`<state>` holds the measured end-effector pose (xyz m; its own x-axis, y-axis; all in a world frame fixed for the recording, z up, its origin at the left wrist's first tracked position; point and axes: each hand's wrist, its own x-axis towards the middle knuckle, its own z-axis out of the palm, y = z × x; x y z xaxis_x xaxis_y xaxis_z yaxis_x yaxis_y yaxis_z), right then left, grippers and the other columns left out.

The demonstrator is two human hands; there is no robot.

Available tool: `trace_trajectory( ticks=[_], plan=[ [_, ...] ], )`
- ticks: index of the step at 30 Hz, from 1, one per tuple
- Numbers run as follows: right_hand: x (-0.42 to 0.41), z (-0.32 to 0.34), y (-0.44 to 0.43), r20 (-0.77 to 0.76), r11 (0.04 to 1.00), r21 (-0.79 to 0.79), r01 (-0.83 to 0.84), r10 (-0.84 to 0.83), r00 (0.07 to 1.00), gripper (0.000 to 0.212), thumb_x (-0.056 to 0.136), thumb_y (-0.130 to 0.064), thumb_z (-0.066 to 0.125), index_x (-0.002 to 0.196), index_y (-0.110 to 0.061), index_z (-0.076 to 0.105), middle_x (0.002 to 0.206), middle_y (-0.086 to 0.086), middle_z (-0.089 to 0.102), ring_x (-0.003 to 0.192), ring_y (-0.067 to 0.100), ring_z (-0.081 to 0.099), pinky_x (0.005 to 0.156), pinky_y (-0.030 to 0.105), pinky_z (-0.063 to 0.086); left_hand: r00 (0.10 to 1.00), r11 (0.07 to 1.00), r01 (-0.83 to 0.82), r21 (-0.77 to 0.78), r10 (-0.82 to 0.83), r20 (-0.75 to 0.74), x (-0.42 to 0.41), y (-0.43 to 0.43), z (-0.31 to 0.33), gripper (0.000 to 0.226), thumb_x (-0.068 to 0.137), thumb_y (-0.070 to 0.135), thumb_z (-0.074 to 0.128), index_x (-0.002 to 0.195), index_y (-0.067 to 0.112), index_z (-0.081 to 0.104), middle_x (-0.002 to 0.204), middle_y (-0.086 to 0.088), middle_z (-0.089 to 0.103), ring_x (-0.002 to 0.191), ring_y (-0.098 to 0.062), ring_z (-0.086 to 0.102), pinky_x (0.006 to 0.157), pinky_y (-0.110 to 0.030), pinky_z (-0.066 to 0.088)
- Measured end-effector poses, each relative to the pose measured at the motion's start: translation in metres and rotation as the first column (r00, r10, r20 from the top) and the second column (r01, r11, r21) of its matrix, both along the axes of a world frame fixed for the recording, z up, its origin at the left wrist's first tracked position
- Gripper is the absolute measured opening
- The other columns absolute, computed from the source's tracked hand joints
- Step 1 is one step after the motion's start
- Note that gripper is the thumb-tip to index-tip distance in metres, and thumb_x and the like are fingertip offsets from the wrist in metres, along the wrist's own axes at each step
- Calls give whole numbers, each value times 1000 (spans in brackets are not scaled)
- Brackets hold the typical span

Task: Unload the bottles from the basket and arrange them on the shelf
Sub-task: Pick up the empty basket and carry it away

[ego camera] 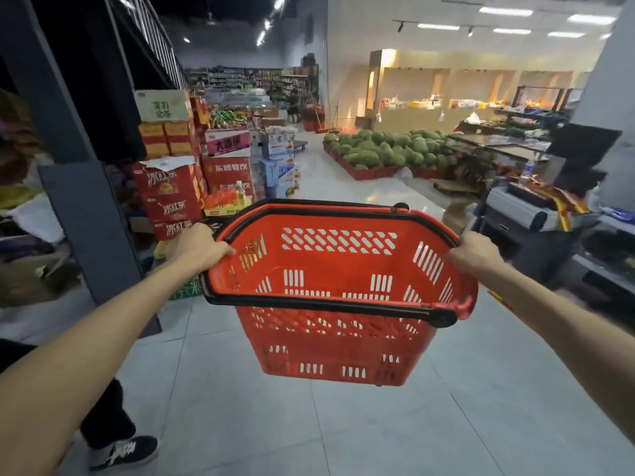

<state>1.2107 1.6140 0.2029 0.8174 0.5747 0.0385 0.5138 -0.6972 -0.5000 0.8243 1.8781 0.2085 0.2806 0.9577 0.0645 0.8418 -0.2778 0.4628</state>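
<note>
A red plastic shopping basket (338,324) with black handles folded along its rim hangs in the air in front of me, tilted toward me. No bottles show inside it. My left hand (201,247) grips the basket's left rim, fingers curled over the edge. My right hand (476,252) grips the right rim the same way. No bottles for shelving are close by, and the shelf is not clearly in view.
A dark steel post (79,201) stands at the left beside stacked red drink cartons (171,197). A pile of watermelons (385,149) lies ahead on the right, and a checkout counter (536,207) stands at the right. Grey tiled floor (309,424) stretches below; my shoe (127,451) shows bottom left.
</note>
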Motion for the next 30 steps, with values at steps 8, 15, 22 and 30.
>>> trace_trajectory(
  ticks=[8,15,22,30],
  plan=[
    [137,6,140,6,999,40,-3,3,1000,24,88,-30,65,100,-10,68,86,10,75,71,28,75,73,46,65,999,998,-52,36,52,-1,130,137,1,41,77,57,80,78,19,67,74,-1,69,69,-23,65,63,-32,49],
    [240,-21,307,-5,998,59,-10,10,1000,28,91,-36,66,102,-11,64,85,9,75,68,27,75,71,45,65,997,997,-77,26,77,13,229,293,-38,41,81,56,77,90,18,65,74,0,69,66,-21,65,71,-36,55],
    [319,-25,474,-23,994,80,-81,83,996,25,100,-34,63,96,-11,55,69,1,64,61,19,69,54,28,54,995,995,-98,19,98,-4,316,452,-51,39,84,54,74,90,16,66,71,2,65,60,-17,60,53,-28,41],
    [455,-59,640,-68,992,102,-70,77,995,31,96,-40,68,101,-11,57,75,5,69,62,21,72,58,32,60,991,992,-117,55,120,-58,442,613,-62,46,80,62,75,87,18,61,74,-1,67,63,-23,65,60,-33,55]
  ],
)
